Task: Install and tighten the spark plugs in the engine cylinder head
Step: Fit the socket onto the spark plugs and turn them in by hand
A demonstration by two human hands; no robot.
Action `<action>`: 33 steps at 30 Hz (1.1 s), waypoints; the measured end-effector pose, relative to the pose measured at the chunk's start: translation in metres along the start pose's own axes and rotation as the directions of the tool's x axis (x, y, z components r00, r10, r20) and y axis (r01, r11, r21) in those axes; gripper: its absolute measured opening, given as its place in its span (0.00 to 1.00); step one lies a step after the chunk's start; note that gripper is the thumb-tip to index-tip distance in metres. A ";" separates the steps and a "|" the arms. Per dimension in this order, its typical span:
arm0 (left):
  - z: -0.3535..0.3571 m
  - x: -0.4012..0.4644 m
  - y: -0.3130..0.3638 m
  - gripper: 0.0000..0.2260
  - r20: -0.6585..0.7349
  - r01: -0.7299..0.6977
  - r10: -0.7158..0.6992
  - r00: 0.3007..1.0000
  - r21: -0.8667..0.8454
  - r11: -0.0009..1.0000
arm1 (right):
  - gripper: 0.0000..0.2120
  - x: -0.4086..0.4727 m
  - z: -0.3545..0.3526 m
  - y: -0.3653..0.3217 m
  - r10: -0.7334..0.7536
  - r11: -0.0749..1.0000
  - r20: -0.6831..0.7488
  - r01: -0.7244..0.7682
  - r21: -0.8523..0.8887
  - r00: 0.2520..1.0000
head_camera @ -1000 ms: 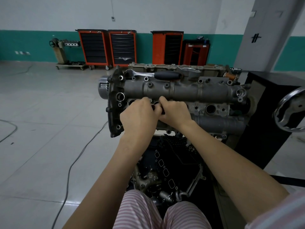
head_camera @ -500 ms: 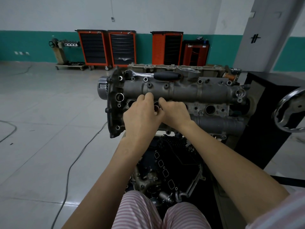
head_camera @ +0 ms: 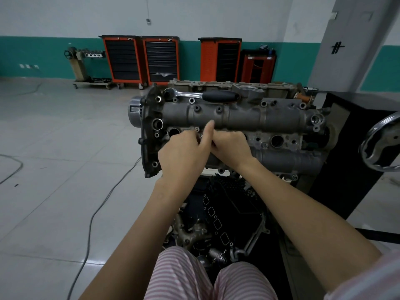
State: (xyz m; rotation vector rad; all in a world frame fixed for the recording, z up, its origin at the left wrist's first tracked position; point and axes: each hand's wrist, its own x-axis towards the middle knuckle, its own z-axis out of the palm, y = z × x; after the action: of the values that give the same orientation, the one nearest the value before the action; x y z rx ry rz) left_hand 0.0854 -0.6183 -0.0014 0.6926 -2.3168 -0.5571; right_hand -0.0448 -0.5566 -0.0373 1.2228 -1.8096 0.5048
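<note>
**Over the second plug well, both hands work a small tool**

At the middle of the cylinder head (head_camera: 249, 120), the left hand (head_camera: 184, 156) and the right hand (head_camera: 232, 146) meet above one spark plug well. Their fingers curl around a small metal piece (head_camera: 201, 136); whether it is a socket or the plug itself I cannot tell. Compared with a second ago, the left forefinger now points up and the dark part between the hands is hidden, so probably the piece went deeper. Two other wells, the left well (head_camera: 174, 132) and the right well (head_camera: 277, 141), look dark; their content is not visible. A ratchet wrench (head_camera: 203, 95) lies unused on top of the head.
</note>
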 end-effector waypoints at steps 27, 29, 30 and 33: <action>0.000 -0.005 0.001 0.11 -0.061 -0.155 0.169 0.984 0.186 0.970 | 0.12 0.004 -0.003 -0.002 0.157 0.988 0.240 -0.151 -0.044 0.958; -0.001 -0.006 -0.002 0.09 -0.048 -0.169 0.179 0.983 0.160 0.972 | 0.11 0.005 0.000 0.001 0.202 0.979 0.294 -0.190 -0.067 0.934; -0.001 -0.006 -0.003 0.09 -0.041 -0.168 0.176 0.983 0.148 0.975 | 0.10 0.005 -0.001 0.001 0.203 0.979 0.293 -0.192 -0.064 0.934; -0.001 -0.005 -0.002 0.16 -0.023 -0.136 0.139 0.990 0.112 0.984 | 0.08 0.002 -0.002 -0.002 0.100 0.995 0.161 -0.096 -0.031 0.982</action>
State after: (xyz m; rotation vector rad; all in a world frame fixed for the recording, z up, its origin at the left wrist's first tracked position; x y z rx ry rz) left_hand 0.0898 -0.6171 -0.0045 0.5819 -2.3586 -0.3557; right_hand -0.0424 -0.5576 -0.0348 1.1926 -2.0158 0.4484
